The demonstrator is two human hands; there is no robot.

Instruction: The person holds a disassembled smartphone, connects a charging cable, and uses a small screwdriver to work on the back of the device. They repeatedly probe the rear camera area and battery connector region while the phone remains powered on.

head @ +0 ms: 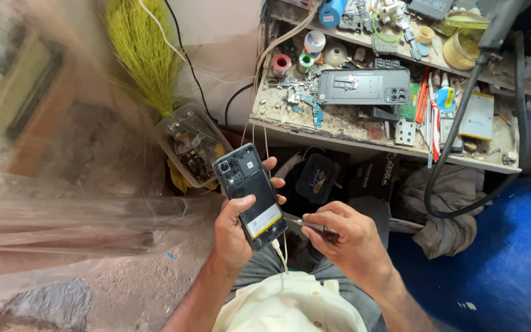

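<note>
While the opened phone (250, 195) is clasped in the left hand (233, 230) below the cluttered table (339, 126), a screwdriver (305, 223) is pinched in the right hand (348, 237); a tip slip could scratch the board, and the white cable (279, 253) could be snagged.

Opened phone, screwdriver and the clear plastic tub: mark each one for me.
Opened phone (250, 193), head view, on its exposed dark back.
Screwdriver (310, 225), head view, on the metal shaft.
Clear plastic tub (192, 144), head view, on its parts-filled inside.
</note>
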